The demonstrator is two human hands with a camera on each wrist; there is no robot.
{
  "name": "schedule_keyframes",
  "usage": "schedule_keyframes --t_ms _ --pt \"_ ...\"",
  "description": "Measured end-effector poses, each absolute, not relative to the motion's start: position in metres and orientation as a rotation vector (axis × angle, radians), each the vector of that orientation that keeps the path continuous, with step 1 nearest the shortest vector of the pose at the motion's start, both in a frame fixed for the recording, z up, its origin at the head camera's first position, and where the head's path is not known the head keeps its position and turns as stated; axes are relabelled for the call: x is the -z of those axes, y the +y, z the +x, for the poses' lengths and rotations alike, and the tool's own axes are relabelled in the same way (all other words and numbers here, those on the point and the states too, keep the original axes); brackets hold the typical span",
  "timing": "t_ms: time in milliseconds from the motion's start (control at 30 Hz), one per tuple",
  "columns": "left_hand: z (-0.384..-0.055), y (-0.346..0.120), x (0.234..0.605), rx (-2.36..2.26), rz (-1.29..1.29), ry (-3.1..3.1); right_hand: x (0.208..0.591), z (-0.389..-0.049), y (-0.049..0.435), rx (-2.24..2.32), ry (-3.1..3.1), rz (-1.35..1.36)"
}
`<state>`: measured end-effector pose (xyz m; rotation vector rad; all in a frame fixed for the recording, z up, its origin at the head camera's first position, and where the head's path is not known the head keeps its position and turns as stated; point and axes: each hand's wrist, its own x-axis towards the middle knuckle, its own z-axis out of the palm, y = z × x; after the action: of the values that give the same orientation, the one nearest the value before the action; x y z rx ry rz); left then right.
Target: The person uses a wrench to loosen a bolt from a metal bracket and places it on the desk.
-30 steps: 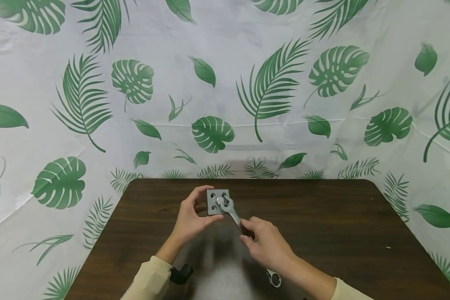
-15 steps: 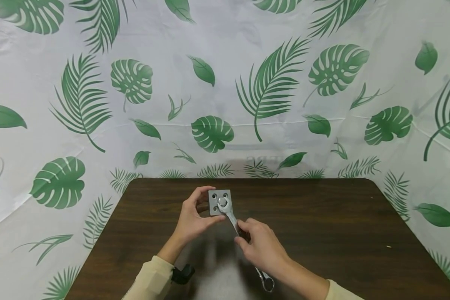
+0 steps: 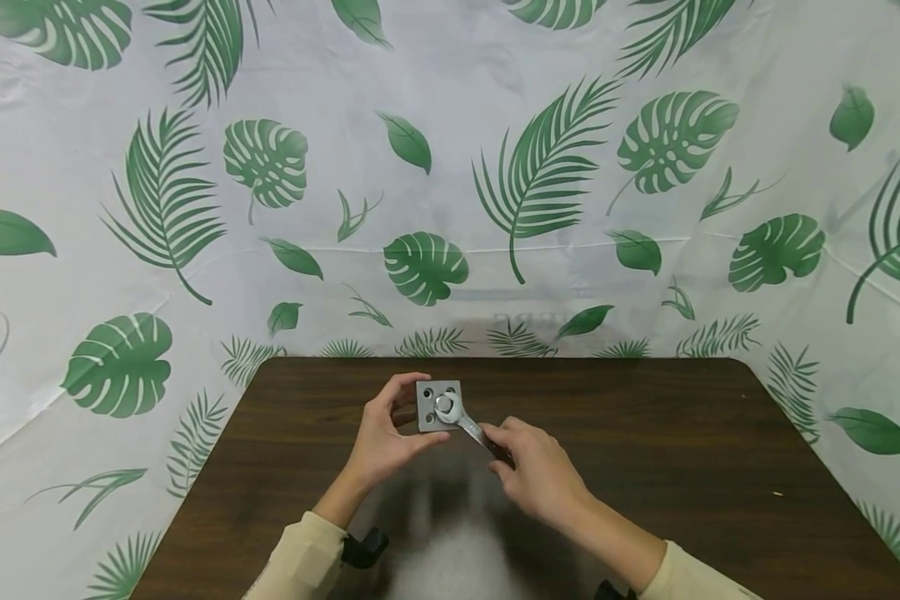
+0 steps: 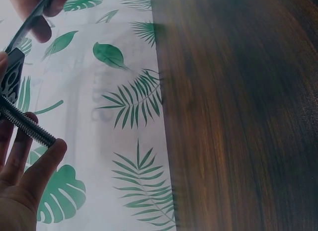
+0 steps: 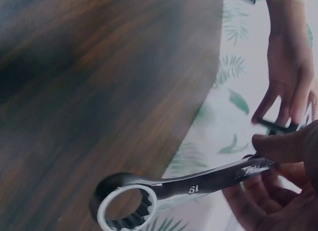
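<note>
In the head view my left hand (image 3: 381,437) grips a square grey metal plate (image 3: 423,422) between thumb below and fingers above, with holes near its corners. A hex bolt (image 3: 445,404) sits at the plate's middle, its head facing me. From the left wrist view, the bolt's long threaded shank (image 4: 31,125) sticks out behind the plate, a fingertip at its end. My right hand (image 3: 542,468) holds a combination wrench (image 3: 476,430) by the shank, its open end around the bolt head. The right wrist view shows the wrench's ring end (image 5: 103,207) pointing away from the plate.
Both hands are raised over a dark wooden table (image 3: 682,450). A white sheet with green leaves (image 3: 330,183) hangs behind and beside it. A small pale scrap (image 3: 777,494) lies on the table at the right. Black wrist bands show at the sleeves.
The wrench's open end has moved from beside the bolt head onto it. Since half a second ago, my right hand has swung the handle rightward and up. The left hand stays nearly still.
</note>
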<state>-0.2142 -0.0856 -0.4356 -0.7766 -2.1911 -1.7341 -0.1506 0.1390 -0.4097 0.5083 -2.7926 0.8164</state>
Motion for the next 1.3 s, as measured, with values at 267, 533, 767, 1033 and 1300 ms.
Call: schedule_keyframes --t_ms 267,533,767,1033,1300 --pt "-0.2 -0.084 0.413 1.752 -0.764 -2.2 0.41 -0.168 0.153 -0.826 -2.683 0.578" --pt "-0.207 -0.085 0.426 1.767 -0.784 -2.217 0.41 -0.187 0.168 -0.679 -2.497 0.796" --pt "-0.214 -0.085 0.435 1.763 -0.835 -2.214 0.401 -0.202 0.176 -0.505 -2.477 0.862" --pt "-0.211 -0.082 0.432 1.792 -0.839 -2.204 0.392 -0.221 0.177 -0.405 -2.476 0.926" --pt "-0.213 -0.082 0.437 1.789 -0.857 -2.219 0.389 -0.234 0.173 -0.355 -2.425 0.937"
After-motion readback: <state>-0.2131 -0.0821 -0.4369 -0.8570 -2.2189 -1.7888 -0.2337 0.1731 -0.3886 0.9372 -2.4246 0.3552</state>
